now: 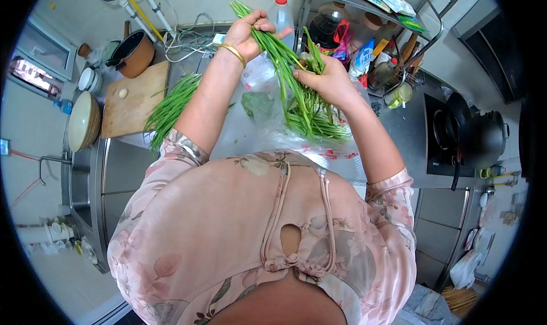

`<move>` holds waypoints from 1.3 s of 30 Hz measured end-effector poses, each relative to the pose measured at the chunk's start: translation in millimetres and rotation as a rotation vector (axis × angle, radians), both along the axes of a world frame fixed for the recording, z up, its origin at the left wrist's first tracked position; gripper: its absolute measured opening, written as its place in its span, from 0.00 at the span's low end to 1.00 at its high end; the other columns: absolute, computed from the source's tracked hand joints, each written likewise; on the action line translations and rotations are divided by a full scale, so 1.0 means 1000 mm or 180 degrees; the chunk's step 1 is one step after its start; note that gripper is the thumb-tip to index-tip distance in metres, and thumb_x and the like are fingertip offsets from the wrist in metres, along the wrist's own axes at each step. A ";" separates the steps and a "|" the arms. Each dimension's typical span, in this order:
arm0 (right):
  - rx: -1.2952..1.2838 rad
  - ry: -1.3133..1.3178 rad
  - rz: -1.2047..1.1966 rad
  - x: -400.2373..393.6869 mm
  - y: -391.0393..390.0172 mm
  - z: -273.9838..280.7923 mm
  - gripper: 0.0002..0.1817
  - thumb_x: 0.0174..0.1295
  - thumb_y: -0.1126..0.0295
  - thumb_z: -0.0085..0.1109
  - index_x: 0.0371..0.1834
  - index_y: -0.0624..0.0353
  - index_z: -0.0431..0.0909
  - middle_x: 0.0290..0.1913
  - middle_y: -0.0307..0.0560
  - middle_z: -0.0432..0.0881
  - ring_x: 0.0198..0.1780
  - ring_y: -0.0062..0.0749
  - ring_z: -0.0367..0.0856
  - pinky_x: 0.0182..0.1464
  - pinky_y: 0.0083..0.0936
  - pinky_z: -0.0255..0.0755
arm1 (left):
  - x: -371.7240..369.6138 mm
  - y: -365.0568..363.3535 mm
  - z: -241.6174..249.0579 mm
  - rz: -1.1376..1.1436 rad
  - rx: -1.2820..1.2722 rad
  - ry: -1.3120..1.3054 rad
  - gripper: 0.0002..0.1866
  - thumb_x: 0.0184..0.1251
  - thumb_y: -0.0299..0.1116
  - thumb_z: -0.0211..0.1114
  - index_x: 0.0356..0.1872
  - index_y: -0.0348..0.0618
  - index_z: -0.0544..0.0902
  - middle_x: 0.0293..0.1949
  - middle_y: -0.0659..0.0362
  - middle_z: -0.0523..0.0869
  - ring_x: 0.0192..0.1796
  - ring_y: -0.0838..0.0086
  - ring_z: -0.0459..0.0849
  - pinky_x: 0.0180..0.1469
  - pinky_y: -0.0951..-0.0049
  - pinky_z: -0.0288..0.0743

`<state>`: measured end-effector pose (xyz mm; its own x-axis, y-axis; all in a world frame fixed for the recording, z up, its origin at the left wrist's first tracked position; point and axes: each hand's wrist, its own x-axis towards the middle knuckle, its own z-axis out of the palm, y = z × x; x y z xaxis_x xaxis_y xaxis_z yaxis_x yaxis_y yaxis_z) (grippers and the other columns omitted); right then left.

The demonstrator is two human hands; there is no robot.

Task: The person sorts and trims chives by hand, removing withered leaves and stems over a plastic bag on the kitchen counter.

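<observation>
A bunch of long green chives [278, 57] slants between my hands above the counter. My left hand [244, 39], with a gold bangle at the wrist, is closed round its upper end. Lower down, my right hand [330, 81] is closed on some of the green leaves, its thumb pressed over them. More loose chives [319, 126] lie below on a clear plastic bag [305, 148] and partly hide it. To the left, beside my left forearm, rests a separate pile of chives [178, 101].
A wooden cutting board [132, 105] with a small pale round item lies left, near a brown pot [137, 54] and a large bowl [84, 121]. A red-capped bottle [281, 17] stands behind. Right are a metal rack [364, 5] and a stove with a dark pot [481, 137].
</observation>
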<state>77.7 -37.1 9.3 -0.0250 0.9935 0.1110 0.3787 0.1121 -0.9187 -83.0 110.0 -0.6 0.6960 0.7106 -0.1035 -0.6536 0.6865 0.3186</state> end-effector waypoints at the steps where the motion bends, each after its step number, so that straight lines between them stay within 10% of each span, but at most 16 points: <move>1: -0.0017 0.0122 -0.0031 -0.001 0.003 -0.001 0.13 0.49 0.67 0.61 0.33 0.64 0.75 0.26 0.38 0.77 0.29 0.18 0.72 0.34 0.20 0.67 | 0.001 -0.002 0.001 -0.0013 -0.0008 0.0025 0.08 0.65 0.30 0.49 0.26 0.41 0.69 0.14 0.68 0.59 0.20 0.80 0.64 0.61 0.47 0.59; 16: 0.0252 0.1545 -0.0946 0.009 0.015 -0.017 0.07 0.53 0.69 0.56 0.30 0.61 0.75 0.28 0.35 0.75 0.30 0.19 0.70 0.36 0.18 0.64 | 0.003 0.003 -0.006 0.0163 -0.0176 0.0138 0.08 0.65 0.28 0.48 0.25 0.41 0.67 0.13 0.67 0.57 0.16 0.80 0.60 0.60 0.49 0.62; 25: -0.0296 0.0992 0.0424 0.042 -0.003 0.008 0.08 0.51 0.73 0.51 0.34 0.61 0.75 0.28 0.37 0.75 0.30 0.19 0.71 0.37 0.18 0.65 | 0.004 0.000 -0.004 0.0207 -0.0292 0.0279 0.07 0.66 0.28 0.47 0.27 0.41 0.66 0.13 0.67 0.58 0.17 0.79 0.61 0.60 0.45 0.60; 39: -0.0182 -0.0047 -0.0039 0.010 0.025 -0.012 0.12 0.47 0.67 0.58 0.29 0.65 0.77 0.23 0.41 0.77 0.25 0.21 0.72 0.30 0.22 0.66 | 0.010 -0.009 0.006 0.0456 -0.0220 0.0540 0.07 0.66 0.28 0.47 0.27 0.42 0.65 0.14 0.66 0.57 0.18 0.80 0.61 0.58 0.45 0.62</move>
